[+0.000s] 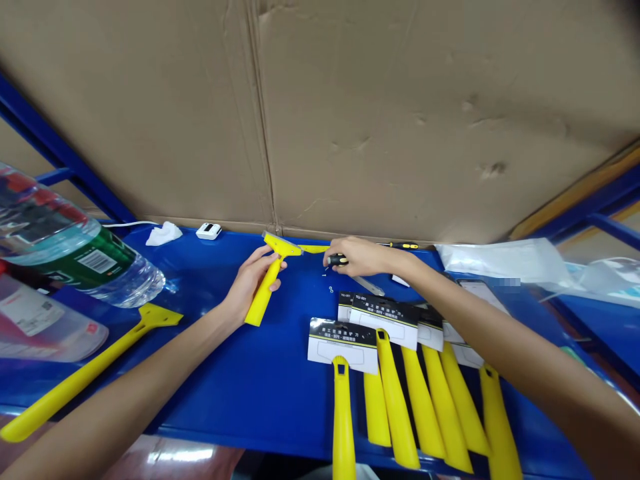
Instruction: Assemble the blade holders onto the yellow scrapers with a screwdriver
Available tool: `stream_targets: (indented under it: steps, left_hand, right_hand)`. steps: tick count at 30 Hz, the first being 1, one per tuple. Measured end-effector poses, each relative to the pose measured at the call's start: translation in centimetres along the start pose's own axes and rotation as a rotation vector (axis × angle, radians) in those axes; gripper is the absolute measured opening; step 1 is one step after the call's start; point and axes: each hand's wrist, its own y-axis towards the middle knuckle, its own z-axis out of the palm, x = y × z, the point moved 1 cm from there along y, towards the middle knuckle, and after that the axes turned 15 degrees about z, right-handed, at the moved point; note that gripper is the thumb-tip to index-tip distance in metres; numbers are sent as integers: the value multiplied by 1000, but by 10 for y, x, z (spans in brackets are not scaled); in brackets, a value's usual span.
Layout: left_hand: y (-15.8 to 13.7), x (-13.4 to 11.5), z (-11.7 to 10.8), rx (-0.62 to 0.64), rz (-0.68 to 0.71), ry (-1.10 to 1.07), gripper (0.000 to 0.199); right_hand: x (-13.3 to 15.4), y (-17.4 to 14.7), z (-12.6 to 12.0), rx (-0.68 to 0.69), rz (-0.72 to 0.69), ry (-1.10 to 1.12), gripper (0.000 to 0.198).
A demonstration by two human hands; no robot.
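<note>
Cardboard sheeting (350,127) is backing the workspace; below it a blue table (240,393) is carrying everything noted here.

Key relation: the yellow scraper (265,287) is sitting inside the left grip (250,280), and its head is facing away from the wearer, beyond the fingers. Long axis: the handle is slanting from the head down toward the near left, while the head is running crosswise, its right end pointing toward the right grip (361,257). A gap is separating the two; the left grip is plainly the nearer, being in contact.

Grip states: left is wrapping thumb and fingers around the upper handle, just below the head. Right is pinching a dark tool handle (339,260), probably a screwdriver; which way its shaft is pointing, cannot tell.

Pose: the left forearm is angling in from the near left, palm side partly turned toward the scraper. The right forearm is crossing from the near right, passing over part of the carded scrapers (400,393), with the back of the hand facing up and the fingers curling down.

Around the right grip: tiny screw-like bits (325,273) are lying just below its fingertips, small pale rings (331,289) slightly nearer the wearer. Left of the left grip, well apart, a second scraper (83,373) is lying loose beside a water bottle (100,263).
</note>
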Motion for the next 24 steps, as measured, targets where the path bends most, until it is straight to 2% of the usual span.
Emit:
stream_targets:
  steps: [8, 14, 16, 17, 20, 22, 24]
  left_hand:
    - [1, 2, -1, 8, 1, 29, 40]
    - [0, 1, 1, 22, 2, 34, 38]
    - [0, 0, 0, 21, -1, 39, 36]
    - [0, 0, 0, 18, -1, 43, 36]
    - [-1, 0, -1, 28, -14, 50, 36]
    - [-2, 0, -1, 45, -30, 47, 38]
    - [-3, 0, 0, 55, -37, 42, 39]
  right_hand:
    - [12, -9, 6, 79, -125, 110, 31]
    - [7, -7, 1, 39, -62, 87, 28]
    - [9, -14, -7, 28, -29, 83, 19]
    - [11, -21, -13, 18, 2, 81, 15]
    - [28, -60, -25, -4, 107, 50, 37]
    - [48, -93, -23, 61, 20, -5, 38]
    - [68, -124, -10, 108, -42, -100, 66]
